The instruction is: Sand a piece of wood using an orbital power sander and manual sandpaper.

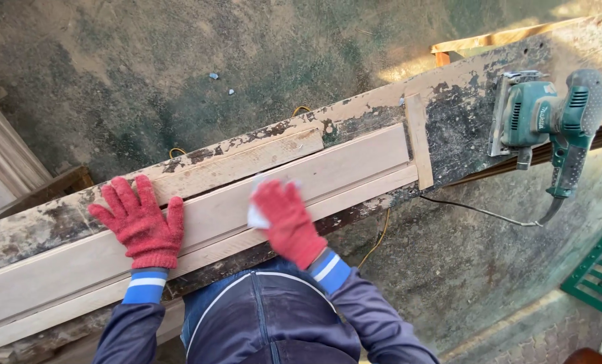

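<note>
Nearest, 2 dark sleeves with blue-and-white cuffs lead to 2 red-gloved hands. The left hand point(139, 222) lies flat, fingers spread wide, on the pale moulded board point(200, 216), whose near end runs out of view at the left edge. The right hand point(287, 219) presses 1 white pad point(256, 216) against the same board; the pad is mostly hidden under the glove, its kind unclear. Beyond, the board rests on 1 paint-flaked plank point(463, 101). Farther right sits 1 green power sander point(547, 121), its cord point(476, 210) hanging below.

Soft shade, sunlit top right, motion-blurred hand
</note>
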